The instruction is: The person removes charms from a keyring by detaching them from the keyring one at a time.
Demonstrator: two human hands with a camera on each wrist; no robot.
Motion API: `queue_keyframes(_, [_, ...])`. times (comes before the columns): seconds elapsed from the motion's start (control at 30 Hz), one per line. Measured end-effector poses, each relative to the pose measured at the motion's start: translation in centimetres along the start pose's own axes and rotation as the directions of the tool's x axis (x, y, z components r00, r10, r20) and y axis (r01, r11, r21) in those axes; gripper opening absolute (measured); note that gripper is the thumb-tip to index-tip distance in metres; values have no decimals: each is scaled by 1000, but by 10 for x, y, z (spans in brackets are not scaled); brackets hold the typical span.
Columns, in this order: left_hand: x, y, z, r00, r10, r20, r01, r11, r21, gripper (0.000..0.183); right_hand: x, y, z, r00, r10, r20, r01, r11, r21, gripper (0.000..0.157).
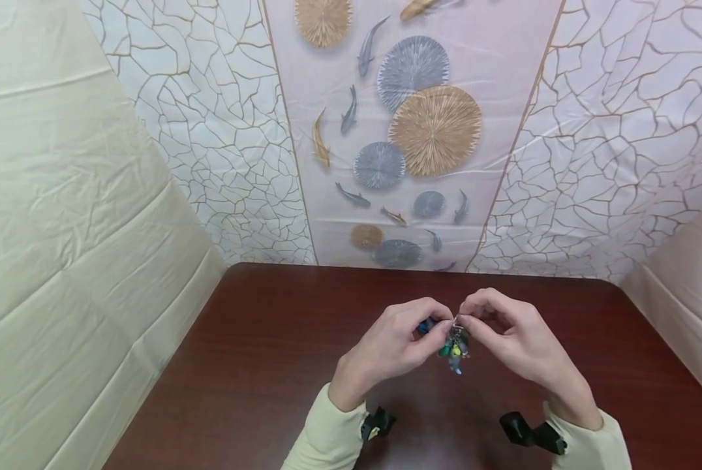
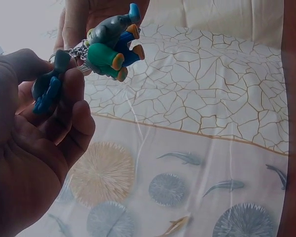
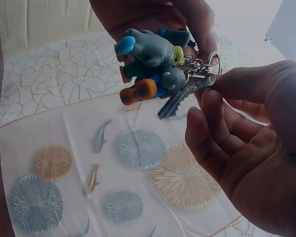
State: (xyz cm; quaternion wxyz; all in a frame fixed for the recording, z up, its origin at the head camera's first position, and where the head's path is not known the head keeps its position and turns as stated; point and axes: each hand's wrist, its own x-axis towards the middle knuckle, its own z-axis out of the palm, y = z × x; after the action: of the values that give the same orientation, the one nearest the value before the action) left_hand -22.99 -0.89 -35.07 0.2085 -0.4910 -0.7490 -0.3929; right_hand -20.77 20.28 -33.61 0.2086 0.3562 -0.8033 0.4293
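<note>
Above the surface (image 1: 257,365), just right of the middle, the left hand (image 1: 395,336) grips a blue charm (image 2: 48,91) and the right hand (image 1: 524,336) pinches the key (image 3: 178,99), so a steady ring (image 3: 219,61) and freely hanging figures (image 3: 150,48) should help.

Left hand (image 1: 389,336) and right hand (image 1: 521,336) raised, fingertips near each other. Left thumb (image 2: 27,63) and index finger in pinch, other fingers curled below. Right thumb (image 3: 244,83) pinches likewise against bent index finger. Left forearm (image 1: 324,431) and right forearm (image 1: 594,444) slant inward, well apart.
</note>
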Motion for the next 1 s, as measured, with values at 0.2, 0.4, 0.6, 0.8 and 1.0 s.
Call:
queue_keyframes(0.2, [-1,1,-2,1000,9,-4,-9,1000,-18,7,-1,-3,0,1000,-1,-2,0,999,-39,36])
queue_keyframes(0.4, [-1,2,-4,1000,27,-4,-27,999,-20,8,-2,-8,-2,1000,18,8,-18,999,-35,36])
queue_keyframes(0.6, [0,2,-5,999,37,-9,-37,999,15,9,-2,-12,0,999,19,36,-19,1000,-5,35])
queue_keyframes(0.8, [0,2,-6,999,43,-16,-43,999,16,8,-1,-13,2,999,14,46,-14,1000,5,34])
queue_keyframes(1.0, [-1,3,-7,998,56,-32,-55,998,19,7,0,-13,3,999,5,50,-6,1000,30,34])
